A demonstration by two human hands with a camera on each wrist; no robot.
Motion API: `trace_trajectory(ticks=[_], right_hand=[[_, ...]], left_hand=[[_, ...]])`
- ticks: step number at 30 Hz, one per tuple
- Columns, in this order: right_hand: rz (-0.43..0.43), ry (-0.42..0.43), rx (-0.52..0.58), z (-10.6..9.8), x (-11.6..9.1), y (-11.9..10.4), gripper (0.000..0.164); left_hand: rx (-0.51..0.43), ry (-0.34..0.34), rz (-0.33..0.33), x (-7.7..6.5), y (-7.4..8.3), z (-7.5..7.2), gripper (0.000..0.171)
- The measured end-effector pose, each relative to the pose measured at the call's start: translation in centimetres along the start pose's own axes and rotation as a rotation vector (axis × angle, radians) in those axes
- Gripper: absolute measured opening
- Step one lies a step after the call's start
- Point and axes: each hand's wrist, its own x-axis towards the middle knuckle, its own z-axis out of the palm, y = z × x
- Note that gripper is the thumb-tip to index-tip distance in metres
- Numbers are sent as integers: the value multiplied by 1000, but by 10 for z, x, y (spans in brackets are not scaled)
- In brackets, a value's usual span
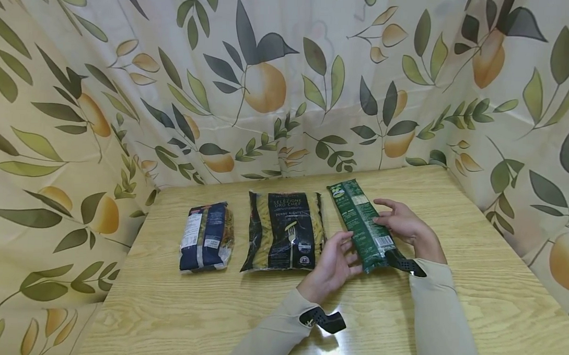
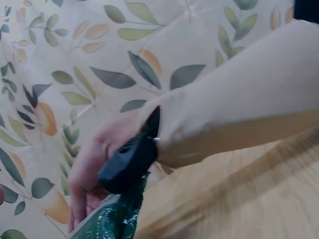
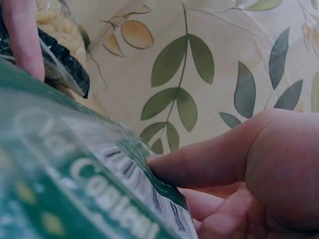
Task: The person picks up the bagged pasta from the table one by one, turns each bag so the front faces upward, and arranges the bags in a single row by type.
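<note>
A long, narrow green spaghetti packet (image 1: 360, 222) lies at a slant between my two hands, its label side up. My left hand (image 1: 333, 265) grips its lower left edge, with some fingers passing underneath. On the opposite edge, my right hand (image 1: 405, 223) holds it; in the right wrist view the thumb (image 3: 199, 164) presses on the green film while the fingers sit beneath. The left wrist view catches my right hand (image 2: 99, 164) over the green packet (image 2: 112, 219). Just left of my left hand is a black and clear bag of penne (image 1: 285, 230).
A smaller dark blue pasta bag (image 1: 206, 237) with a see-through side stands farther left on the wooden table (image 1: 167, 314). Curtains (image 1: 286, 141) printed with leaves and oranges enclose the table at the back and sides. Black straps (image 1: 324, 320) sit on both wrists.
</note>
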Motion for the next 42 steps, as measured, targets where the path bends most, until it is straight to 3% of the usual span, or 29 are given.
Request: trace_trajectory(ticks=[8, 16, 29, 35, 42], right_hand=[[-5, 55, -27, -1, -1, -5, 72], [2, 67, -31, -2, -12, -1, 73], [-6, 203, -149, -10, -25, -8, 75], [-8, 278, -271, -9, -34, -13, 76], [-42, 332, -427, -2, -44, -26, 71]], left_hand=[[-4, -28, -31, 6, 11, 4, 65], [2, -15, -63, 9, 5, 8, 64], [26, -10, -60, 6, 5, 21, 65], [76, -39, -63, 4, 4, 26, 64], [72, -53, -80, 5, 4, 30, 64]])
